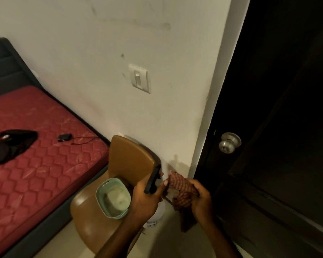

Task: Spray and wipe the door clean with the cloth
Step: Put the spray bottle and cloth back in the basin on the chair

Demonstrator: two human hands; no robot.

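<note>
The dark door (280, 101) fills the right side, with a round silver knob (229, 142) near its left edge. My left hand (147, 198) grips a white spray bottle (158, 213) by its black trigger head (153, 181), low in the middle. Just to its right, my right hand (201, 200) holds a bunched red checked cloth (183, 190) close to the bottle's nozzle. Both hands are in front of the white door frame (211, 101), left of the door.
A brown chair (131, 164) stands below my left hand with a pale green tub (113, 197) on its seat. A bed with a red mattress (32, 146) lies at the left, holding a black bag and a small device. A light switch (140, 78) is on the wall.
</note>
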